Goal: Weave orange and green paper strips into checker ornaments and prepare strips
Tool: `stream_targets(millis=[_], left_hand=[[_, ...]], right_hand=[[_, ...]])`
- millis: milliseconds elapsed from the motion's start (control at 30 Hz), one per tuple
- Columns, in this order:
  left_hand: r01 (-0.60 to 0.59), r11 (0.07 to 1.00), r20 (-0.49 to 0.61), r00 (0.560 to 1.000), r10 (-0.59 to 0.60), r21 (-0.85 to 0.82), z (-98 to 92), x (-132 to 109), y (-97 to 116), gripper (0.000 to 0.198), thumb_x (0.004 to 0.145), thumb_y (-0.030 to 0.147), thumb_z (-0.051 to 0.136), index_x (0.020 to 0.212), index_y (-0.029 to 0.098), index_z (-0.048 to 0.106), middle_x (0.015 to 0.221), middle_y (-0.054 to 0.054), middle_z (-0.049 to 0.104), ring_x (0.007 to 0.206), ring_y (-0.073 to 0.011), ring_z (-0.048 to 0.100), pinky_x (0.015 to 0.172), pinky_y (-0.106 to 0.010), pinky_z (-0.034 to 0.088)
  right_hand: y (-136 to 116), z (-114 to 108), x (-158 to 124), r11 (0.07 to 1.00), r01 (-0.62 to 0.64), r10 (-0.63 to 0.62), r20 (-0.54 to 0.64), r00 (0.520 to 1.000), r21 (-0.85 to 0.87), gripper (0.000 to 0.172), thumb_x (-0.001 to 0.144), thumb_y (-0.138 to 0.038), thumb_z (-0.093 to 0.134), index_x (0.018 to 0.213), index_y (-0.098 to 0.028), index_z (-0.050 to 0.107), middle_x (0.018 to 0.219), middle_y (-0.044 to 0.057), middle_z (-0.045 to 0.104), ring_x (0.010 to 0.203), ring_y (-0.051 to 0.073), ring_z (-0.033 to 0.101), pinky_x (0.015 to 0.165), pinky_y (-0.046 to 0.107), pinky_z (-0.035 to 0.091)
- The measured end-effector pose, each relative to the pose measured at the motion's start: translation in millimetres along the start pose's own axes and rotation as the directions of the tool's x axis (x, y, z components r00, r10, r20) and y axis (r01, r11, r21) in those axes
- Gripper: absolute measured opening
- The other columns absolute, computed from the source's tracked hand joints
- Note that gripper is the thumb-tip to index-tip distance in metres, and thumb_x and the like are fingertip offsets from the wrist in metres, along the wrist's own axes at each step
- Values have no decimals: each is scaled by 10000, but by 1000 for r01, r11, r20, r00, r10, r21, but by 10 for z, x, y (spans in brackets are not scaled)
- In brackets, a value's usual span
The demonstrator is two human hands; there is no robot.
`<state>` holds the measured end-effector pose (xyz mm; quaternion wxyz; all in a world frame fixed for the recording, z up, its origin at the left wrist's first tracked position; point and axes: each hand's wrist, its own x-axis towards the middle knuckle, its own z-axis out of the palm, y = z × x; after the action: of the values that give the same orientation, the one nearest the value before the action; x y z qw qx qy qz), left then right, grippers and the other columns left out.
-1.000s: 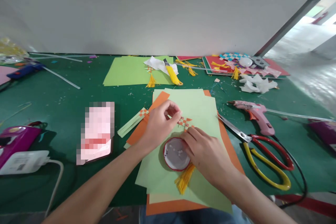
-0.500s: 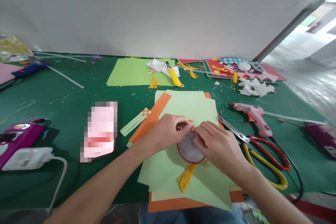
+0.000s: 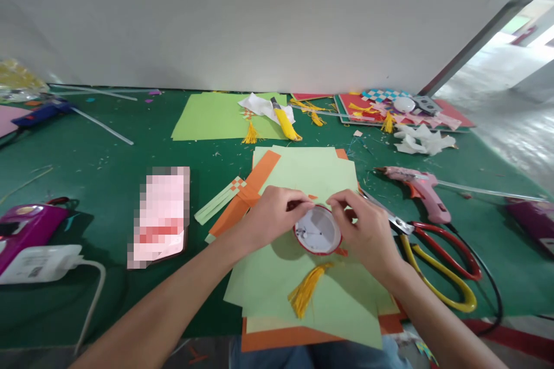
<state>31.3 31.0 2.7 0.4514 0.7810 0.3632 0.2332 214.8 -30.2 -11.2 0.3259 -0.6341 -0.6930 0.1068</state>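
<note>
Right hand (image 3: 367,233) by the red-rimmed dish (image 3: 319,232) partly hides the scissors (image 3: 405,228).

No legible text, brand, number or sign on the green bench.
Toward the bench's near left corner, a white plastic block with a white cable (image 3: 52,262) carries a small printed dark-and-pale label (image 3: 36,271), too tiny and blurred to read. Between there and the bench's middle, nearer the front edge than the back, the pink rectangular phone (image 3: 162,202) shows a red band (image 3: 158,230) across coarse pixel blocks, which hide any lettering.
</note>
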Motion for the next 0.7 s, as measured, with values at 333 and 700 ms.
stream_targets(millis=[333, 700], left_hand=[[83, 997, -223, 971, -82, -3, -89, 32, -60, 211, 868, 308, 523, 864, 192, 700, 837, -33, 731, 738, -178, 659, 660, -268, 491], [114, 993, -380, 917, -119, -34, -152, 80, -106, 217, 854, 353, 554, 842, 190, 696, 821, -39, 730, 718, -176, 662, 650, -261, 497]], right_hand=[[272, -608, -156, 952, -93, 97, -2, 995, -292, 143, 847, -340, 568, 749, -244, 610, 601, -12, 629, 460, 126, 535, 470, 259, 377], [-139, -318, -223, 886, 312, -243, 230, 942, -344, 259, 938, -253, 435, 783, -201, 636, 742, 36, 650, 676, 167, 618, 578, 291, 420]])
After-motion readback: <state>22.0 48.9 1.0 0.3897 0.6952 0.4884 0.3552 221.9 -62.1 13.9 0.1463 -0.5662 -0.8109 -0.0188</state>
